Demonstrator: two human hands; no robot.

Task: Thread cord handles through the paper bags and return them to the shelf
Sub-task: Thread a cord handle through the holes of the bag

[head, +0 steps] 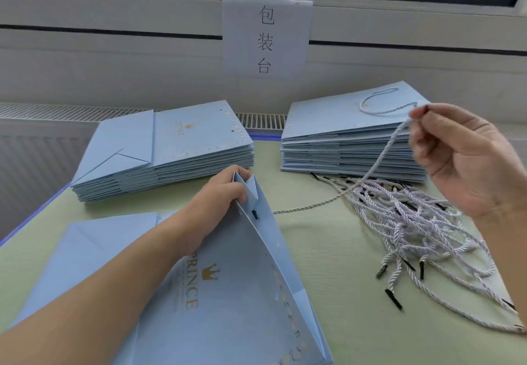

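A light blue paper bag point(228, 293) printed PRINCE with a gold crown lies on the table in front of me, its mouth lifted. My left hand point(219, 193) grips the bag's top edge at the side fold. A black cord tip point(254, 215) pokes through a hole near that edge. From there a white twisted cord point(379, 156) runs right and up to my right hand point(462, 159), which is raised and pinches the cord's other end between thumb and fingertip.
A pile of loose white cords with black tips point(413, 222) lies at the right. A stack of flat bags point(165, 151) sits at back left, another stack point(350, 139) with a handled bag on top at back right. A paper sign point(265, 34) hangs on the wall.
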